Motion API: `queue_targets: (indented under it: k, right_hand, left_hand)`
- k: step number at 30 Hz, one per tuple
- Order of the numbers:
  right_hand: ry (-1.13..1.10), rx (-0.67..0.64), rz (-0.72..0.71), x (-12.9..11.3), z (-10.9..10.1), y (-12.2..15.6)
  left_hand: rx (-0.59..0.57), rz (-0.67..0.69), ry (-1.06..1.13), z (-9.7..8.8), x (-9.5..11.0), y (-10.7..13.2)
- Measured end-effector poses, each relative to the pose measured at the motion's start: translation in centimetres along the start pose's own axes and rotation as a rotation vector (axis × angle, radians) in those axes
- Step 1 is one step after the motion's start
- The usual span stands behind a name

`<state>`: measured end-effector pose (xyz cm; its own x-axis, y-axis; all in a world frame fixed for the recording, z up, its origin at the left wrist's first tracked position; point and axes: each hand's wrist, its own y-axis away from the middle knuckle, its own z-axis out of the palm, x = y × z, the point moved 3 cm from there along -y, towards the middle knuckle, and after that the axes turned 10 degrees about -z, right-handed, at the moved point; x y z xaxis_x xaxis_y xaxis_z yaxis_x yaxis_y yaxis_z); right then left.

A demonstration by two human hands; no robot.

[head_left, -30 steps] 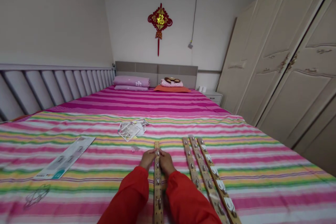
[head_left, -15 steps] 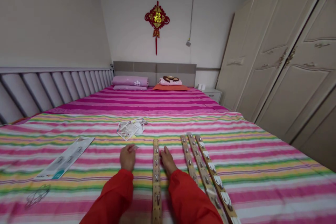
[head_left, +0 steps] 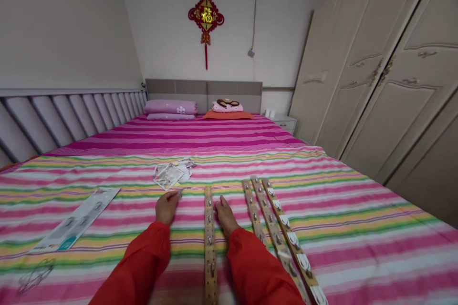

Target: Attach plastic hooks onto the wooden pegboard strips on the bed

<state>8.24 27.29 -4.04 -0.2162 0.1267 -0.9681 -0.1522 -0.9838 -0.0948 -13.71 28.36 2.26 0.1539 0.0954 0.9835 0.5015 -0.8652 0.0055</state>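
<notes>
Strip (head_left: pixel 210 252), wooden with metal fittings, lies lengthwise on the bed (head_left: pixel 203 136), over its striped cloth (head_left: pixel 343 228). Right of the bed stands a wardrobe (head_left: pixel 361 71); at the far end is the headboard (head_left: pixel 179 87). Three more strips (head_left: pixel 271 219) lie to the right, roughly side by side; the outermost also bears white pieces. A printed card (head_left: pixel 76 220) lies well to the left. The right hand (head_left: pixel 224 212) is just beside the first strip, fingers loosely parted. The left hand (head_left: pixel 167 206) is left of it, fingers drawn together against a small bit (head_left: pixel 180 194), too blurred to name; whether they pinch it, I cannot tell. Papers (head_left: pixel 170 174) are heaped just beyond this hand. Wire (head_left: pixel 36 275) lies coiled near the card.
</notes>
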Motion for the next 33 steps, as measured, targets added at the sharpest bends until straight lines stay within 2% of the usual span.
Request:
queue_targets:
  k: [3,6,9,12,15,17,19,21,24,26,28,30,33]
  right_hand:
    - [-0.089,0.018,0.123,-0.1,0.0,0.2]
    - [-0.140,0.022,0.116,-0.4,0.0,0.3]
    - [-0.165,0.034,0.125,-0.6,-0.1,0.1]
    - [-0.185,0.054,0.152,-0.7,-0.2,0.0]
    - [-0.204,0.090,0.179,-1.0,-0.5,0.0]
    - [-0.192,0.121,0.156,-1.3,-0.5,0.0]
    - [-0.156,0.168,0.045,-2.1,-0.4,0.1]
    - [-0.127,0.192,-0.087,-3.2,0.2,0.1]
    - [-0.137,0.105,-0.141,-4.9,1.7,0.0]
    - [-0.111,0.042,-0.193,-6.0,2.4,-0.1]
    - [-0.054,-0.002,-0.293,-7.1,2.8,-0.1]
    - [-0.003,-0.021,-0.371,-7.7,2.8,0.0]
    - [-0.015,-0.046,-0.366,-8.0,2.7,0.2]
  left_hand:
    - [-0.098,-0.305,0.361,1.6,0.0,1.5]
    - [-0.197,-0.525,0.580,3.2,0.5,3.5]
    - [-0.261,-0.583,0.651,4.3,1.2,5.1]
    - [-0.293,-0.557,0.653,5.0,1.6,5.9]
    - [-0.288,-0.453,0.566,5.3,1.4,6.0]
    - [-0.267,-0.314,0.430,5.1,1.4,5.8]
    - [-0.245,-0.116,0.226,4.8,2.0,5.7]
    - [-0.223,0.138,-0.031,4.4,3.3,6.0]
    - [-0.198,0.546,-0.412,4.0,5.8,7.0]
    - [-0.183,0.707,-0.586,4.0,7.1,7.6]
    - [-0.177,0.776,-0.668,3.9,8.1,7.7]
    - [-0.181,0.777,-0.659,3.9,8.7,7.5]
    - [-0.227,0.646,-0.464,4.0,8.8,6.7]
